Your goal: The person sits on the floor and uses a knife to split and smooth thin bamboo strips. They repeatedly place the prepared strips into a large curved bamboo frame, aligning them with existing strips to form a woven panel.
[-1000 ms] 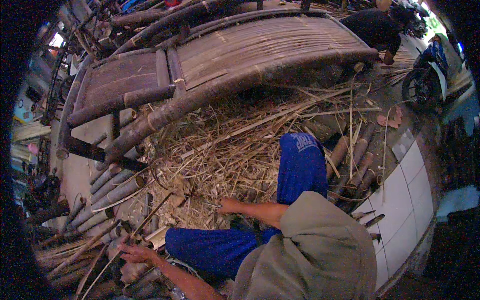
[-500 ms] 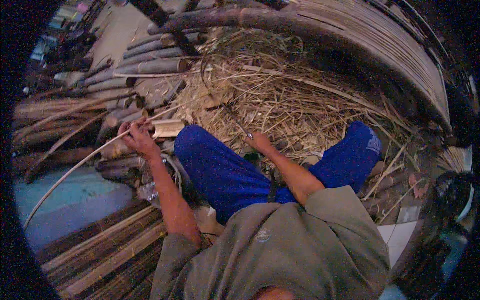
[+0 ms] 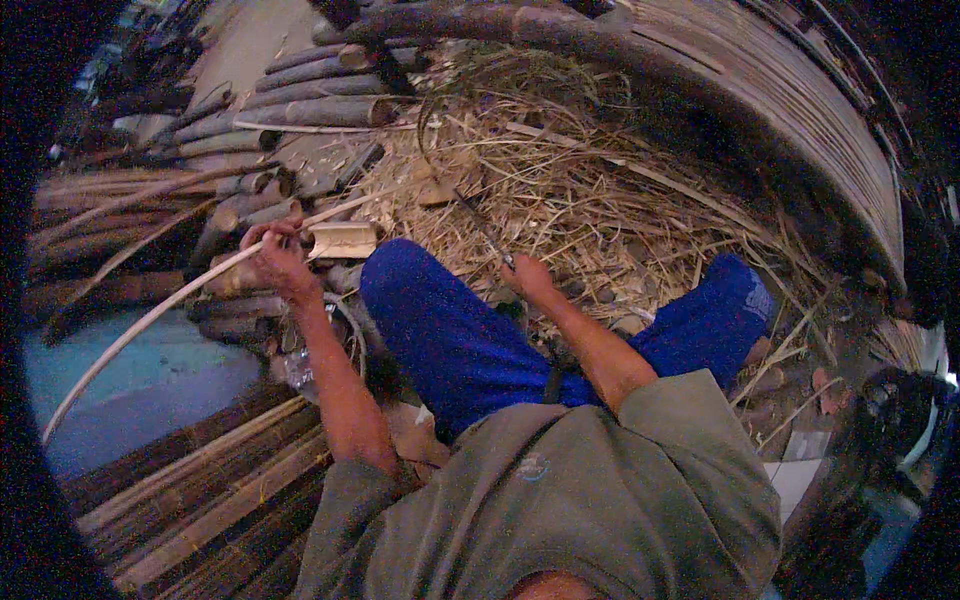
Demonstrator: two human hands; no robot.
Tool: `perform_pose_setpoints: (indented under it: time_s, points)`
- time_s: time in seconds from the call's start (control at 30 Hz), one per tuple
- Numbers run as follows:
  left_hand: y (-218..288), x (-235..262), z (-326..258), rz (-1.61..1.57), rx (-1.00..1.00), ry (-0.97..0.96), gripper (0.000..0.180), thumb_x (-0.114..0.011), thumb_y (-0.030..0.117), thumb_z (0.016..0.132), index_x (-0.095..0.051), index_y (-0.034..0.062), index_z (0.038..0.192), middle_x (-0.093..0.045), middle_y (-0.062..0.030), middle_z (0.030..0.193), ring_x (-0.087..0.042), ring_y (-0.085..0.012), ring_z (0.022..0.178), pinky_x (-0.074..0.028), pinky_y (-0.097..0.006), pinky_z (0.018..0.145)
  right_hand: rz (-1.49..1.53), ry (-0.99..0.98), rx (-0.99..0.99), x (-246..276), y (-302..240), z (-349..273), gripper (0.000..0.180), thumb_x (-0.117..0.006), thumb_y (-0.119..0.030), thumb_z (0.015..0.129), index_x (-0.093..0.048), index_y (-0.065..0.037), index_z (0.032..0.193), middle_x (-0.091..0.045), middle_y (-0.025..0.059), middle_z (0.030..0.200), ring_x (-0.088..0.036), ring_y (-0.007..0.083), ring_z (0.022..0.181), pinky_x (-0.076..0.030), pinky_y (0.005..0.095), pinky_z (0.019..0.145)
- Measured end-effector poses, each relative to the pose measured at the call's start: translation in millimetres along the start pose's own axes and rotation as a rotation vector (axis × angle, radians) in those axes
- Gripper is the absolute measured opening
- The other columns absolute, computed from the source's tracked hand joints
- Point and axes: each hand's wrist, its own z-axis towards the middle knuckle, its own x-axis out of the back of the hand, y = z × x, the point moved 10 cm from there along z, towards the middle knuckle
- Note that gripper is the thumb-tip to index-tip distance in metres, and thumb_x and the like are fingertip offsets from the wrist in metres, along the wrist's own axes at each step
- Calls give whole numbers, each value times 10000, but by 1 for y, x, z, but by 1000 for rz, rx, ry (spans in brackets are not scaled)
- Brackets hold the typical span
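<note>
A long, pale bamboo strip (image 3: 140, 326) bends from the lower left up through my left hand (image 3: 280, 264), whose fingers are wrapped round it. Beyond that hand the strip runs on over the shavings to a small wooden block (image 3: 434, 188). My right hand (image 3: 530, 280), in front of my knees, grips a long, thin, dark knife-like tool (image 3: 482, 230). Its far end points up and left to the block, close to the strip's end; whether they touch I cannot tell. A split bamboo piece (image 3: 342, 241) lies just right of my left hand.
Bamboo shavings (image 3: 600, 210) cover the ground ahead. Cut bamboo poles (image 3: 310, 112) lie at the far left, with more lengths (image 3: 230, 485) at the near left. A thick horizontal pole (image 3: 450, 22) and a slatted bamboo panel (image 3: 790, 110) stand at the far right.
The view has shifted slightly. The strip in my left hand now shows a broader face. Both hands keep their grip, and the tool's far end still lies by the block.
</note>
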Motion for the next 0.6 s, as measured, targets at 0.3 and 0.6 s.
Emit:
perform_pose_setpoints:
  time_s: [0.3,0.6]
  points:
    - [137,-33,5,497,-665,-127,344,-557,316,986,-528,-13,1079,-659,-175,1019,-684,-247,803,-575,-329,652,-176,-41,161,42,-72,-11,422,-639,-392,856,-626,-36,1081,-682,188,947,-667,378,900,-538,506,739]
    - [148,-129,4,520,-581,-254,355,-501,311,997,-578,33,1204,-626,-122,1068,-653,-247,927,-570,-404,764,49,896,729,271,-223,-90,383,-610,-459,898,-650,-80,858,-656,133,858,-645,305,774,-506,434,629]
